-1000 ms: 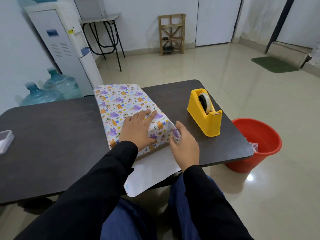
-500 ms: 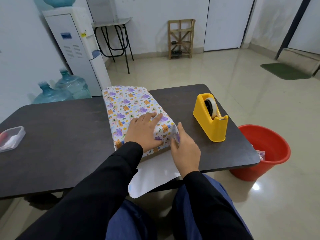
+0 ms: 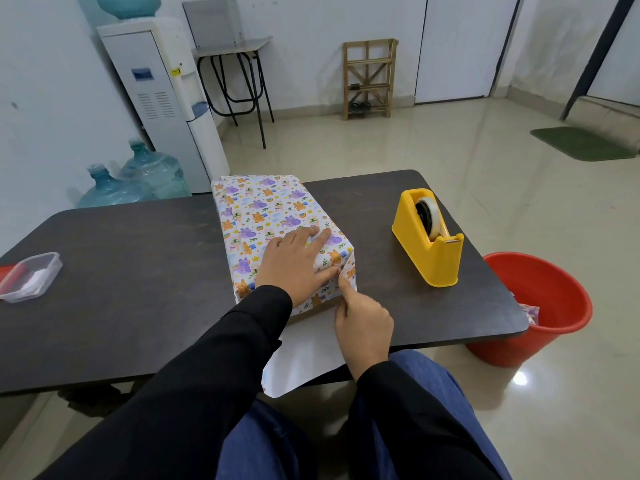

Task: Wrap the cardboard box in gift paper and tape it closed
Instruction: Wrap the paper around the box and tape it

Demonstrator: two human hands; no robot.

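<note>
A: Where is the cardboard box [image 3: 313, 307] and which way does it point?

B: It lies in the middle of the dark table [image 3: 138, 289]. Its long axis runs away from the person, with the far end a little to the left. The gift paper [image 3: 273, 216] covers the top and sides: white, smooth, printed with purple and orange cartoon animals. At the near end a plain white flap hangs over the table edge.

A: And the hands?

B: The left hand [image 3: 294, 265] lies flat on top, fingers straight, pressing the paper. The right hand [image 3: 363, 323] puts its straight index finger on the fold at the near right corner, with the other fingers curled. I cannot tell if it pinches the paper.

A: The tape?

B: A yellow plastic tape dispenser [image 3: 429, 251] stands to the right, apart from the box.
</note>
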